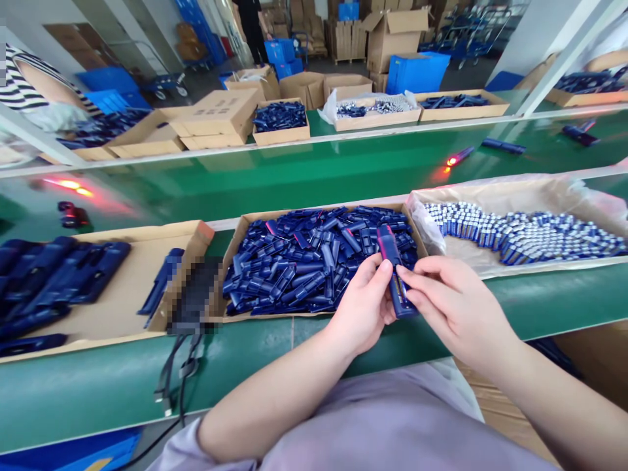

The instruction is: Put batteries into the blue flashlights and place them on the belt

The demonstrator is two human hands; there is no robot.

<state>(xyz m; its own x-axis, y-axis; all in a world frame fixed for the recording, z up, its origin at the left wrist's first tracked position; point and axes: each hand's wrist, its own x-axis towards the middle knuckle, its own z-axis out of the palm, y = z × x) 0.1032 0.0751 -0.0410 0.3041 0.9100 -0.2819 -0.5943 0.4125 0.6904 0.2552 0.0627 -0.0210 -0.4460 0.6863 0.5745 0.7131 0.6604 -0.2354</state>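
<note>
A dark blue flashlight-like device [389, 245] is held over the front right corner of a cardboard box [230, 261] heaped with small blue plastic parts [304, 275]. My left hand [366, 301] wraps round its middle, thumb on top. The fingers of my right hand [451, 301] are bent together against its right side, near an opening where something like a battery shows. Whether they hold a small piece is hidden. To the right stands a lined tray [471, 252] with rows of blue and silver batteries [540, 235].
At the left, a carton [122, 320] holds larger blue devices [44, 275]. Black cables [189, 366] hang by the green bench edge. Behind runs a green belt [275, 183] with a lit red device [454, 159]. Cartons line its far side; a striped sleeve [44, 78] shows at left.
</note>
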